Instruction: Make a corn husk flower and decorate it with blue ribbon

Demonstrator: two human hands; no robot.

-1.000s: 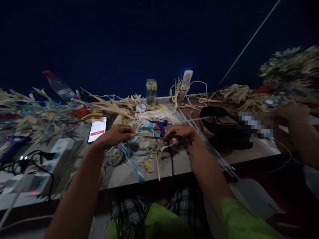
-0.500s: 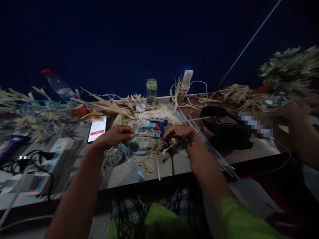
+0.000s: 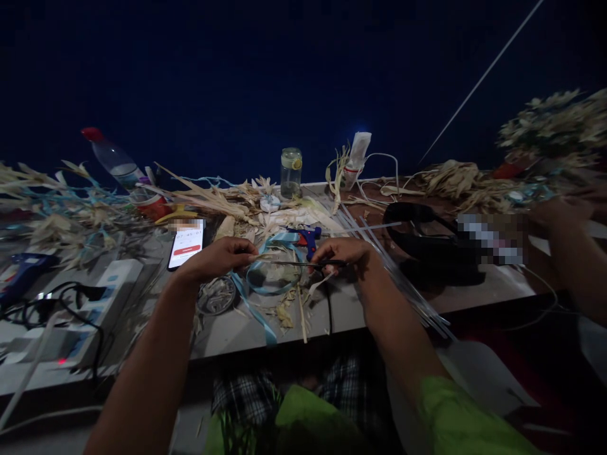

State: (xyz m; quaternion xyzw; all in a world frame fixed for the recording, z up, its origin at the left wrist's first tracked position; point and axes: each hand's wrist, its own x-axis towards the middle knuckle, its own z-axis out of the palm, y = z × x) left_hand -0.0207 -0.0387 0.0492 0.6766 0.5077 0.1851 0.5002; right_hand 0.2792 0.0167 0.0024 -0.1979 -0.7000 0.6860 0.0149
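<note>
Over the table's front middle, my left hand is closed in a pinch on the end of a thin pale husk strip. My right hand is closed around a pair of dark scissors, whose blades point left, close to the strip. Whether the blades touch the strip I cannot tell. Below and behind them lies a loop of light blue ribbon, one end reaching the table edge. A blue glue gun lies just behind my right hand. Husk scraps are scattered underneath.
A phone, a power strip and a second glue gun lie left. A jar stands behind dried husks. Clear sticks and a black headband-like object lie right, near another person's hand.
The whole view has shifted very slightly. Both my hands keep nearly the same pose, with the strip and scissors still held. The other person's hand at the right has moved a little.
</note>
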